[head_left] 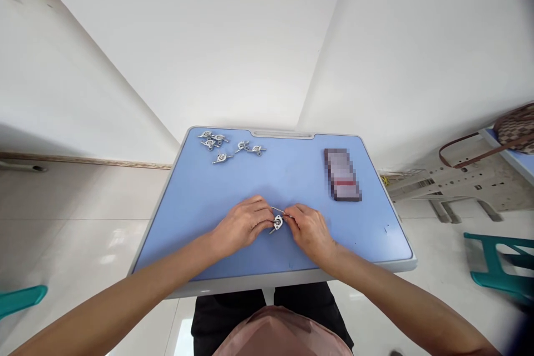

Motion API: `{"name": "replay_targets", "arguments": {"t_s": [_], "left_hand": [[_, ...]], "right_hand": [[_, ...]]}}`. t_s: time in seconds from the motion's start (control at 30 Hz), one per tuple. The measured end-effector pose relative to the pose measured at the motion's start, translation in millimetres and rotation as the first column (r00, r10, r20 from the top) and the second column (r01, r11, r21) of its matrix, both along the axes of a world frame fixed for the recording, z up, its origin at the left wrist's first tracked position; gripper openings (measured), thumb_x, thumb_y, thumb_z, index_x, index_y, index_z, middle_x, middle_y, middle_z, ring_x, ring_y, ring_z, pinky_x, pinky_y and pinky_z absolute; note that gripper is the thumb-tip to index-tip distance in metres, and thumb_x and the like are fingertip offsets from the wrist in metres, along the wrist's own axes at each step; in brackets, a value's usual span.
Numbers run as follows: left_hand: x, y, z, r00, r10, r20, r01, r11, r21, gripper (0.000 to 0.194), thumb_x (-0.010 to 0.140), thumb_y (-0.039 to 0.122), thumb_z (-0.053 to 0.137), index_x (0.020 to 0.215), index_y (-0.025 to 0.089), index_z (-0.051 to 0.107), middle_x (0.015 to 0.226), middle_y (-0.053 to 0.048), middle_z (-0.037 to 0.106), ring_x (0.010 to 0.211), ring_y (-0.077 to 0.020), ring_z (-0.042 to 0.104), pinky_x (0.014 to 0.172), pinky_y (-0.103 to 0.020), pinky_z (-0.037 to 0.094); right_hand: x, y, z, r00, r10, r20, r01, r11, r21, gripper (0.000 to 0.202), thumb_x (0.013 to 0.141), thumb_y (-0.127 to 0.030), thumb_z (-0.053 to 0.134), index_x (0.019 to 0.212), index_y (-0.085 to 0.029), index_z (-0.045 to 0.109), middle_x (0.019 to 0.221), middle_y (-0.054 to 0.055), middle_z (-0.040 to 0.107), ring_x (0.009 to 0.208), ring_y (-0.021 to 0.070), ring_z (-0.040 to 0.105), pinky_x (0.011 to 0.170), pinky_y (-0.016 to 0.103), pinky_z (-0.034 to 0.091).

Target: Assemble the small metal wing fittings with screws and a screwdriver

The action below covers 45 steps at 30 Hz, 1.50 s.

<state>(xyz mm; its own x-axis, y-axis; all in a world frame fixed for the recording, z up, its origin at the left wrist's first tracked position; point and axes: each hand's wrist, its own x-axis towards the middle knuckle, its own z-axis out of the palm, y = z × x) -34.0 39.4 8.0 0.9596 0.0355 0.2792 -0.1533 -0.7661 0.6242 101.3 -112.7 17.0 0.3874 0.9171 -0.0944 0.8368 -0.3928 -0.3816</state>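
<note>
While the left hand [245,222] and the right hand [309,232] pinch a small silvery metal fitting [277,223] from opposite sides, its flat, holed plate shows between the fingertips, a slender rod [278,209] just above. Smooth blue tabletop [283,172] spreads beneath; beyond the grip, leftward, lie similar fittings [222,158], rightward a pixelated rectangular object [342,175], both well apart from the fingers.

Small metal fittings [222,158] number seven: three in a cluster, three others nearby, and one held fitting [277,223] between two hands, one left hand [243,222] and one right hand [311,233]. One counter [175,222], one pixelated rectangular object [342,175], one checked bag [515,129] and two part-seen teal furniture pieces [487,278] also count.
</note>
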Motion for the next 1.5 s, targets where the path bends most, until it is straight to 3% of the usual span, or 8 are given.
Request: {"name": "replay_targets", "arguments": {"t_s": [0.4,0.53,0.67,0.8,0.93,1.07,1.2,1.5], "left_hand": [[8.0,9.0,-0.4,0.997,-0.072,-0.008,0.072,0.982,0.175,0.036,0.101,0.024,0.036,0.084,0.020,0.067,0.081,-0.004,0.068,0.077,-0.0157,0.058,0.072,-0.029,0.043],[-5.5,-4.8,1.3,0.991,0.135,-0.025,-0.129,0.977,0.171,0.015,0.094,0.030,0.055,0.101,0.021,0.065,0.092,-0.004,0.070,0.087,-0.0202,0.059,0.075,-0.033,0.043],[-18.7,-37.7,6.6,0.897,0.435,-0.083,-0.413,0.890,0.195,0.034,0.079,0.039,0.074,0.103,0.019,0.060,0.094,-0.005,0.068,0.088,-0.0252,0.059,0.073,-0.037,0.043],[-15.7,-61.1,9.7,0.835,0.540,-0.108,-0.508,0.831,0.226,0.029,0.078,0.039,0.072,0.097,0.020,0.058,0.085,-0.003,0.067,0.079,-0.0239,0.059,0.069,-0.036,0.040],[-8.2,-59.1,9.7,0.867,0.487,-0.108,-0.453,0.859,0.238,0.012,0.086,0.022,0.061,0.097,0.021,0.059,0.084,-0.003,0.067,0.080,-0.0223,0.057,0.070,-0.035,0.038],[-7.6,-51.0,9.7,0.916,0.382,-0.118,-0.358,0.915,0.184,0.026,0.089,0.013,0.051,0.112,0.023,0.058,0.092,-0.003,0.068,0.085,-0.0219,0.057,0.073,-0.035,0.038],[-9.0,-52.5,6.4,0.889,0.437,-0.136,-0.426,0.899,0.100,0.041,0.084,0.019,0.062,0.123,0.023,0.050,0.097,-0.003,0.068,0.090,-0.0235,0.058,0.079,-0.038,0.039],[-1.4,-50.5,1.6,0.862,0.501,-0.070,-0.499,0.865,0.049,0.012,0.080,0.029,0.073,0.088,0.023,0.065,0.088,-0.002,0.068,0.087,-0.0219,0.055,0.082,-0.041,0.036]], "right_hand": [[4.3,1.5,-2.9,0.995,0.008,-0.104,0.000,0.997,0.075,0.017,0.093,-0.017,0.051,0.090,-0.020,0.067,0.084,0.004,0.068,0.077,0.0161,0.061,0.069,0.026,0.040],[10.2,5.0,2.8,0.982,-0.031,-0.185,0.041,0.998,0.051,0.016,0.091,-0.017,0.053,0.085,-0.021,0.068,0.078,0.001,0.068,0.070,0.0138,0.058,0.065,0.025,0.038],[17.4,13.4,11.8,0.970,-0.039,-0.238,0.030,0.999,-0.040,0.018,0.088,-0.019,0.054,0.078,-0.022,0.068,0.064,-0.002,0.062,0.057,0.0116,0.048,0.057,0.025,0.031],[18.1,13.1,16.0,0.962,-0.025,-0.272,0.005,0.997,-0.074,0.020,0.087,-0.020,0.053,0.073,-0.021,0.068,0.058,-0.003,0.058,0.051,0.0104,0.041,0.053,0.025,0.026],[15.7,0.9,14.4,0.944,-0.033,-0.328,0.014,0.998,-0.061,0.020,0.086,-0.021,0.053,0.073,-0.022,0.068,0.058,-0.003,0.057,0.052,0.0104,0.041,0.053,0.025,0.027],[16.8,-10.6,10.8,0.887,-0.093,-0.452,0.074,0.995,-0.060,0.020,0.085,-0.024,0.054,0.072,-0.022,0.068,0.055,-0.004,0.054,0.052,0.0104,0.042,0.052,0.024,0.029],[19.3,-14.4,7.0,0.729,-0.225,-0.647,0.213,0.972,-0.099,0.017,0.083,-0.029,0.055,0.082,-0.021,0.071,0.055,-0.005,0.054,0.050,0.0097,0.044,0.048,0.022,0.032],[5.5,-20.3,-2.3,0.641,-0.297,-0.707,0.360,0.931,-0.064,0.020,0.080,-0.033,0.059,0.083,-0.019,0.073,0.056,-0.004,0.054,0.052,0.0101,0.048,0.048,0.021,0.037]]}}
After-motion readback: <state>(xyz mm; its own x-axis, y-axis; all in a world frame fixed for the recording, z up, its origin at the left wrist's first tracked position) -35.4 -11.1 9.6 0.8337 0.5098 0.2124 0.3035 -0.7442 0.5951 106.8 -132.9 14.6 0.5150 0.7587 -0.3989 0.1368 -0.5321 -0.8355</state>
